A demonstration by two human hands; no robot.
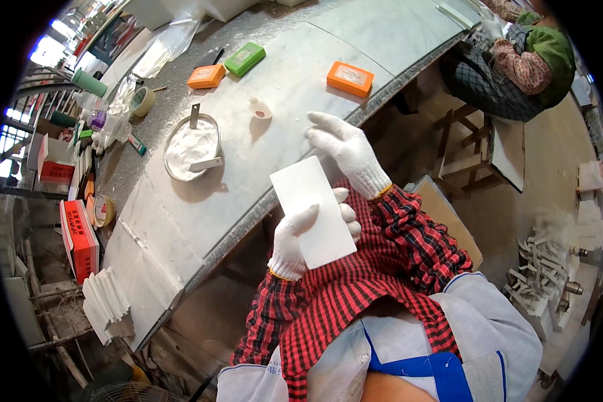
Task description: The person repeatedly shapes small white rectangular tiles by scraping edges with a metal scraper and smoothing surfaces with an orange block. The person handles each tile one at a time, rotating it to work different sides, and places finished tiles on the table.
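One-handed, clamps white slab [329, 224] above checked apron [358, 281] with left hand [290, 238], thumb on face and fingers beneath for support. Holds right hand [348, 147] free at slab's 1 o'clock, fingers extended, seemingly empty. Has bowl [218, 141] handy at 10.

Workshop, shown by its cluttered workbench [298, 80]

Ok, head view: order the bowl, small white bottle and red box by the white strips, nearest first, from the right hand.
1. Small white bottle: left of the right hand.
2. Bowl: farther left.
3. Red box: far left.
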